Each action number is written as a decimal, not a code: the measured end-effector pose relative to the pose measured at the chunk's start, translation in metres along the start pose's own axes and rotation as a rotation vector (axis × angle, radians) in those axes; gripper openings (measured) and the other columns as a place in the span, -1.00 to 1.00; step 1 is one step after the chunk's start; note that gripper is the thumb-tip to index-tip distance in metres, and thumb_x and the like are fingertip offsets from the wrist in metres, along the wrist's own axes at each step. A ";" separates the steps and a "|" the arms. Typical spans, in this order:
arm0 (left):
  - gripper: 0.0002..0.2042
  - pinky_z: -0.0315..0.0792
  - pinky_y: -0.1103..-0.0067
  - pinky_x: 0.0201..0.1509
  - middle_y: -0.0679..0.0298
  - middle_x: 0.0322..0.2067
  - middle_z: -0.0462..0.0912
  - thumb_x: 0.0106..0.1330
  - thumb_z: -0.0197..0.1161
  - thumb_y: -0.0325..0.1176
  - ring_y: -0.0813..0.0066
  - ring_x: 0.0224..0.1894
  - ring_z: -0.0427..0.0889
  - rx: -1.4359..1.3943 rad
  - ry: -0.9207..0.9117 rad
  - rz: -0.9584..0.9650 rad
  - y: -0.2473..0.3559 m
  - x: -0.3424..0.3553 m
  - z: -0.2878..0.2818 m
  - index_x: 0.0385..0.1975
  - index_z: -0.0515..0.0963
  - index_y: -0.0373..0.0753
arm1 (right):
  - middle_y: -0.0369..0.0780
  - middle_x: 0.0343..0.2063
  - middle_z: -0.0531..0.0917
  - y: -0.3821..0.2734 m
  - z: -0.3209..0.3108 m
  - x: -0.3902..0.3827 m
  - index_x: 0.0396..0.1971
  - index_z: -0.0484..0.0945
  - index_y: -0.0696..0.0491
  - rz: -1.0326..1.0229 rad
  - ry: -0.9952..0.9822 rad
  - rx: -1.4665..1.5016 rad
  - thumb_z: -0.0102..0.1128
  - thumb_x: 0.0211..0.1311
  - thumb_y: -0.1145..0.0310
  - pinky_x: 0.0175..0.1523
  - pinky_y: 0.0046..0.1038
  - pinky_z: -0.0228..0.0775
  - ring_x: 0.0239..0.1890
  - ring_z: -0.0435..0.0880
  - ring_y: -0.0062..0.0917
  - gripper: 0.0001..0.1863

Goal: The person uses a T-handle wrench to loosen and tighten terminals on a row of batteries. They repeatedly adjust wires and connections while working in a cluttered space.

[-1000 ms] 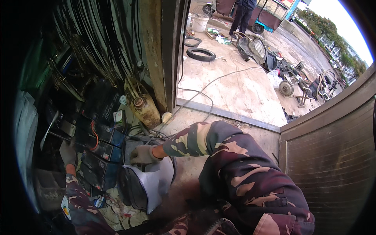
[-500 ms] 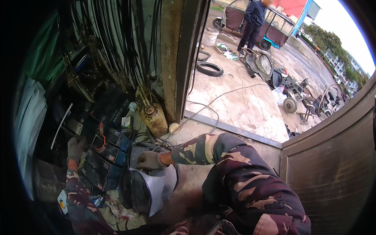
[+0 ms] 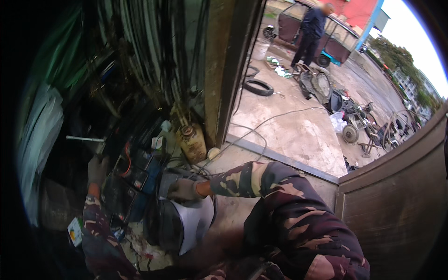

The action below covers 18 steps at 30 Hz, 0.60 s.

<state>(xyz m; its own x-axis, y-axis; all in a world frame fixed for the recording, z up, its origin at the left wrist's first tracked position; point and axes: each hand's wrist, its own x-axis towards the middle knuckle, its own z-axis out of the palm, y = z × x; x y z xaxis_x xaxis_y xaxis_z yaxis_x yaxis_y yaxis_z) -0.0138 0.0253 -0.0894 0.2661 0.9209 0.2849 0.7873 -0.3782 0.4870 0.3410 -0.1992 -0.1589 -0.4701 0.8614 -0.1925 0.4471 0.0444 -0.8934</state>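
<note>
1. Head view, looking down: a row of dark batteries [image 3: 119,193] sits on the person's left, with an orange wire [image 3: 128,158] curving over it.
2. The left hand [image 3: 97,171], in a grey glove, is at the left edge of the batteries. A shiny metal bar [image 3: 85,138] lies crosswise just past its fingers; I cannot tell whether they grasp it.
3. The right hand [image 3: 183,190], gloved too, is to the right of the batteries, its fingers bent over the top of a silver-grey panel [image 3: 198,221]; whether it grips or only rests cannot be told.
4. Beyond the batteries, to the right, stands a grimy yellow jug [image 3: 192,147].
5. Farther off, outside the doorway, are a black tyre [image 3: 259,87] and a standing person [image 3: 311,32].
</note>
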 end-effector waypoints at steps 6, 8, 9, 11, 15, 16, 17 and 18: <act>-0.59 0.56 0.26 -0.15 -0.09 -0.30 0.74 0.38 0.28 -0.07 0.08 -0.22 0.76 0.084 0.005 -0.113 0.023 -0.016 -0.028 -0.12 0.69 -0.38 | -0.20 -0.28 0.79 0.003 -0.007 -0.007 -0.02 0.74 0.06 -0.083 -0.017 -0.107 0.21 0.44 0.00 -0.10 -0.39 0.58 -0.27 0.75 -0.49 -0.56; -0.61 0.60 0.31 -0.14 0.07 -0.31 0.74 0.43 0.32 -0.09 0.24 -0.25 0.76 -0.104 0.001 -0.056 0.032 -0.021 -0.037 -0.13 0.70 -0.38 | -0.21 -0.34 0.79 0.002 -0.005 -0.005 -0.04 0.76 0.11 -0.020 -0.016 0.029 0.20 0.46 -0.01 -0.19 -0.46 0.59 -0.36 0.75 -0.57 -0.54; -0.67 0.60 0.41 -0.18 0.16 -0.34 0.73 0.46 0.29 -0.16 0.37 -0.29 0.75 -0.250 -0.057 -0.185 0.035 -0.023 -0.041 -0.17 0.69 -0.39 | -0.26 -0.38 0.75 0.001 -0.003 -0.005 -0.07 0.75 0.13 0.039 -0.030 0.132 0.23 0.47 0.09 -0.27 -0.52 0.54 -0.42 0.68 -0.63 -0.61; -0.74 0.61 0.53 -0.22 0.26 -0.35 0.72 0.50 0.27 -0.25 0.52 -0.33 0.73 -0.463 -0.127 -0.304 0.041 -0.028 -0.045 -0.21 0.67 -0.39 | -0.29 -0.39 0.73 -0.001 0.001 0.001 -0.07 0.75 0.14 0.138 -0.049 0.179 0.23 0.46 0.12 -0.31 -0.53 0.51 -0.45 0.65 -0.65 -0.63; -0.77 0.62 0.58 -0.26 0.28 -0.32 0.71 0.53 0.25 -0.28 0.54 -0.35 0.73 -0.554 -0.188 -0.307 0.052 -0.036 -0.053 -0.20 0.66 -0.37 | -0.29 -0.40 0.72 -0.010 0.002 0.010 -0.03 0.71 0.16 0.201 -0.015 0.263 0.22 0.46 0.19 -0.36 -0.55 0.48 -0.47 0.63 -0.66 -0.65; -0.77 0.62 0.58 -0.26 0.28 -0.32 0.71 0.53 0.24 -0.28 0.53 -0.35 0.73 -0.539 -0.195 -0.293 0.055 -0.037 -0.055 -0.20 0.65 -0.36 | -0.28 -0.39 0.72 -0.013 0.001 0.012 -0.02 0.71 0.17 0.229 0.005 0.260 0.21 0.46 0.20 -0.37 -0.55 0.48 -0.48 0.62 -0.66 -0.65; -0.77 0.63 0.58 -0.26 0.28 -0.32 0.71 0.54 0.24 -0.28 0.53 -0.35 0.73 -0.543 -0.197 -0.272 0.058 -0.038 -0.058 -0.20 0.65 -0.36 | -0.28 -0.39 0.72 -0.016 0.000 0.014 -0.01 0.71 0.16 0.228 -0.006 0.294 0.21 0.46 0.20 -0.37 -0.55 0.49 -0.47 0.62 -0.66 -0.66; -0.76 0.63 0.58 -0.26 0.29 -0.32 0.71 0.54 0.23 -0.27 0.53 -0.35 0.73 -0.550 -0.196 -0.252 0.061 -0.038 -0.060 -0.20 0.65 -0.35 | -0.28 -0.39 0.72 -0.019 -0.001 0.016 -0.01 0.71 0.15 0.243 -0.011 0.305 0.20 0.46 0.21 -0.37 -0.55 0.49 -0.47 0.63 -0.66 -0.66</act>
<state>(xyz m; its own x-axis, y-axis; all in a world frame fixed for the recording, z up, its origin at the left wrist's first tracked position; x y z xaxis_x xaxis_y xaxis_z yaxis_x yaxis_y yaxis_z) -0.0097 -0.0388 -0.0209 0.2476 0.9686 -0.0246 0.4517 -0.0930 0.8873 0.3259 -0.1855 -0.1450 -0.3876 0.8226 -0.4160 0.3007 -0.3138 -0.9006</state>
